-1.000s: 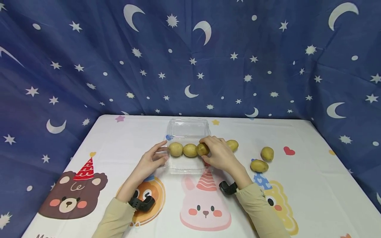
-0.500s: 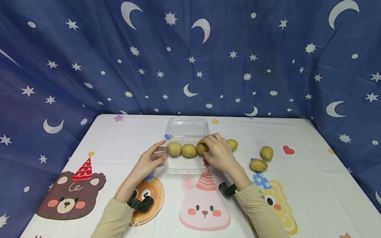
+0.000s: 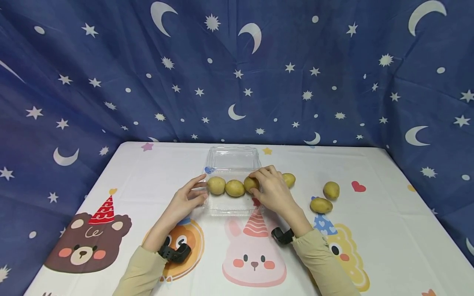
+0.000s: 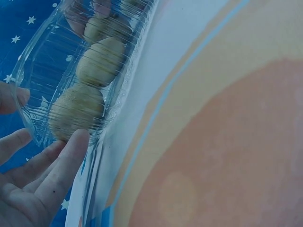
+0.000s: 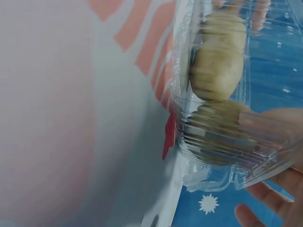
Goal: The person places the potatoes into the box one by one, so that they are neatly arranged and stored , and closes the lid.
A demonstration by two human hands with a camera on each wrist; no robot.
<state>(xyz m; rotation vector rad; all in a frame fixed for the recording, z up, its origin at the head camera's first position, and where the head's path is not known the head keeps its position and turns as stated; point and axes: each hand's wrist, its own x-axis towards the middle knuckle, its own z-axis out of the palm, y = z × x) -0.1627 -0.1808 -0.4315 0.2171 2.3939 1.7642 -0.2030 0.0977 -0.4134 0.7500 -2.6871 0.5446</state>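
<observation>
A clear plastic clamshell box (image 3: 229, 209) lies on the table with its lid (image 3: 233, 158) folded back. Three potatoes sit in a row inside: a left potato (image 3: 216, 186), a middle potato (image 3: 235, 188) and a right potato (image 3: 250, 183). My left hand (image 3: 188, 200) is at the box's left end, fingers fairly straight; in the left wrist view its thumb (image 4: 75, 146) touches the ribbed wall. At the other end, my right hand (image 3: 273, 191) holds the right potato between thumb and fingers, partly covering it. Other right-hand fingers (image 5: 270, 198) lie outside the wall.
Just beyond my right hand lies a loose potato (image 3: 289, 179). Farther right are an upper potato (image 3: 331, 190) and a lower potato (image 3: 321, 205), close together. A white cartoon-printed cloth (image 3: 392, 230) covers the table, and a blue starry curtain (image 3: 281, 111) hangs behind.
The head view has shifted slightly. Both hands stay at the ends of the box, and the right potato has turned or settled a little under my right fingers.
</observation>
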